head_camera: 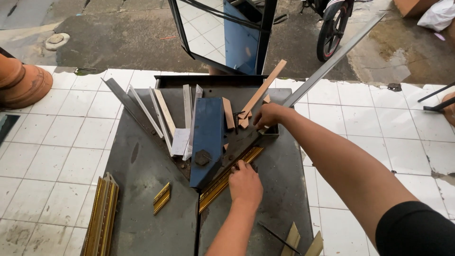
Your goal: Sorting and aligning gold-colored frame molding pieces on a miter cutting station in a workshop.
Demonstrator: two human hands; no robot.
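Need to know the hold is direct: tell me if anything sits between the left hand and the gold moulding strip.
Nothing visible does. The left hand rests straight on the gold moulding strip, beside the blue cutter block. The right hand is farther back, on the metal fence.

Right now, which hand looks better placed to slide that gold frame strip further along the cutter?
Probably the left hand: it already rests on the gold moulding strip beside the blue cutter. The right hand is farther up, at the metal bar.
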